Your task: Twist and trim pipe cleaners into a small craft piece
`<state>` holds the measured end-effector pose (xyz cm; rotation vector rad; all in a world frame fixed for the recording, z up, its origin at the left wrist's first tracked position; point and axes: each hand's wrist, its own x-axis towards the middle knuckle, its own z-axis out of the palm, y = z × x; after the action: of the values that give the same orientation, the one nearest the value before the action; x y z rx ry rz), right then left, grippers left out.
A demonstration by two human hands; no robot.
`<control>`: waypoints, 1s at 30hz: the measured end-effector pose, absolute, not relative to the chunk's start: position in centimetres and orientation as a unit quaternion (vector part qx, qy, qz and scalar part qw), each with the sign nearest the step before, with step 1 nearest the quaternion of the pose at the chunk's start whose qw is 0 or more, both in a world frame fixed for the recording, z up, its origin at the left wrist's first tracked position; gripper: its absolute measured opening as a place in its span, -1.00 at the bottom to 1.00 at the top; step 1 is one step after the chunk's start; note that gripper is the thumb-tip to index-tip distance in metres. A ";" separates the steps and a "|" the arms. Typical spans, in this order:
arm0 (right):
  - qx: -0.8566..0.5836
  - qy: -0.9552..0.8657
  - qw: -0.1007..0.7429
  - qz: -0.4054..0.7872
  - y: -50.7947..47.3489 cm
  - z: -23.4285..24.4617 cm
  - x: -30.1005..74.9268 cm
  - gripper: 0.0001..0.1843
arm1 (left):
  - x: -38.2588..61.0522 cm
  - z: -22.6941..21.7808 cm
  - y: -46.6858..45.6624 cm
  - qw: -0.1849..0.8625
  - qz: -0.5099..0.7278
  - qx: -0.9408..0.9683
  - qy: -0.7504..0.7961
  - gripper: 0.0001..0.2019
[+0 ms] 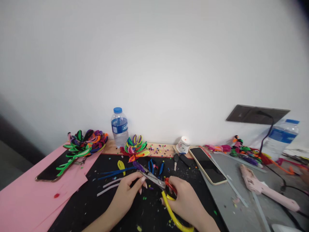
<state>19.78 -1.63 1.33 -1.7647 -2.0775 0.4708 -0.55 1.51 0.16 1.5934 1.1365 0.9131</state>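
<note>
My right hand (187, 196) grips a pair of scissors (154, 178) with red and yellow handles, the blades pointing up and to the left. My left hand (129, 191) is pinched closed at the blades, on a purple pipe-cleaner loop (138, 166); its lower end is hidden at the fingertips. Left of that, blue pipe cleaners (117, 173), white strips (108, 188) and a yellow loop (121, 166) lie on the black mat (96, 206). Blue loops (161, 168) rest just beyond the blades.
Behind are a water bottle (119, 129), a colourful pipe-cleaner bundle (135, 146) and a paper cup (183, 145). A phone (209, 166) and pink glue gun (265, 190) with cable lie right. Pink paper (26, 193), a dark phone (50, 169) and a larger bundle (87, 141) occupy the left.
</note>
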 end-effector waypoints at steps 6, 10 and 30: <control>-0.624 -0.743 0.184 0.158 -1.7 1.1 19.8 -0.73 | -0.5 0.1 1.5 0.474 0.374 0.650 0.461 -0.69; -0.617 -0.750 0.183 0.150 -1.7 1.1 19.7 -0.78 | -0.6 0.2 1.5 0.475 0.374 0.650 0.460 -0.70; -0.731 -0.642 0.217 0.075 -0.2 0.0 21.7 -0.95 | -0.5 0.1 1.7 0.517 0.421 0.612 0.425 -0.79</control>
<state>21.73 -0.19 0.01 -2.0257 -1.7781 0.2081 -0.48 1.71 0.12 1.4692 1.0199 1.0116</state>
